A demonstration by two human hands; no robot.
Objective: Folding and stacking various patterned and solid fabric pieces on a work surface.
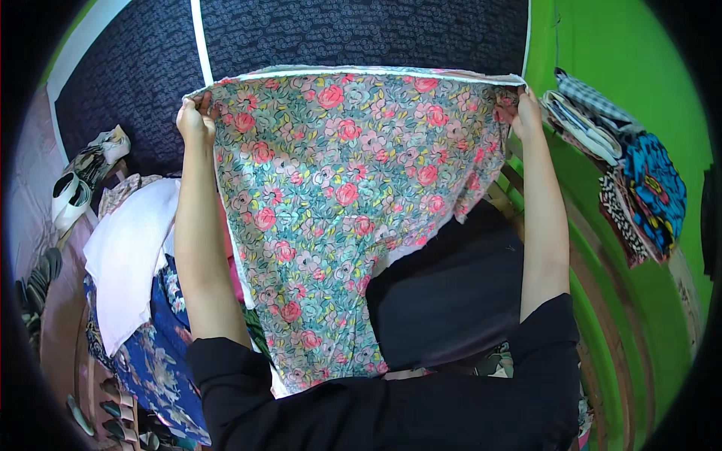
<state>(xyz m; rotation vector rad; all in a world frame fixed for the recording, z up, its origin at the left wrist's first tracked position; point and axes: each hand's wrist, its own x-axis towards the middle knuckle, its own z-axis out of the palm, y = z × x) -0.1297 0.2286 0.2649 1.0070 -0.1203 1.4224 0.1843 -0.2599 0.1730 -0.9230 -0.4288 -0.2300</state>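
Note:
Between my two raised hands a floral cloth (342, 173) is spread wide, with pink roses and green leaves on a greyish ground. Its top edge shows a white strip and runs nearly straight from hand to hand. My left hand (197, 122) pinches the upper left corner. At the upper right corner, my right hand (524, 113) grips the cloth with its fingers partly behind the fabric. The cloth hangs down toward me, and its right side curves inward to a narrow lower part. Behind that curve shows a plain black cloth (451, 289).
A dark patterned panel with white strips (361, 37) stands beyond my hands. At left lie a white cloth (131, 248) and a blue floral cloth (162, 353). Folded fabrics (583, 124) and a bright blue patterned cloth (656, 188) hang at right by a green wall (617, 45).

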